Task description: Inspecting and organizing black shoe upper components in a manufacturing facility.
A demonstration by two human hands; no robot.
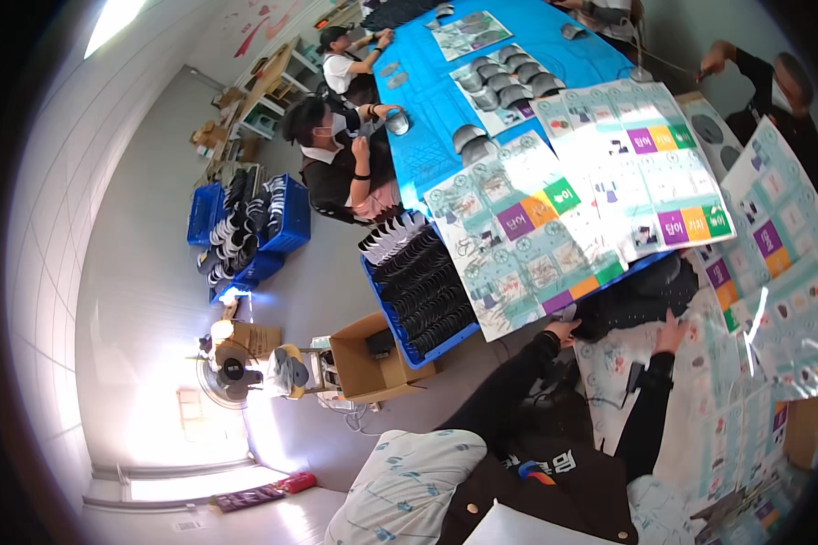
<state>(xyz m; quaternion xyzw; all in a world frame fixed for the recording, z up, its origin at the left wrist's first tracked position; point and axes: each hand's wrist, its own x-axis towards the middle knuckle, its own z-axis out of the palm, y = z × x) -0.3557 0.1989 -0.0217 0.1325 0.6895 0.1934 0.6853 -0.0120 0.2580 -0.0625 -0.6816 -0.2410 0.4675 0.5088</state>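
Observation:
A black piece (641,298) with rows of small dots or holes lies at the near edge of the table, partly under printed sheets; its exact kind is hard to make out. My left hand (563,332) is at its left end, fingers closed on the edge. On its near right side rests my right hand (671,336), with fingers stretched out toward the black material. Both forearms are in black sleeves, with a dark band at the right wrist. Large printed sheets (482,282) in teal, purple, orange and green cover the table just beyond my hands.
A blue crate (409,361) packed with curved black pieces stands left of the sheets, beside an open cardboard box (377,386). Curved grey pieces (504,77) lie on the blue tabletop (427,100). Several people sit around it. A fan (227,377) and blue bins (286,213) stand farther left.

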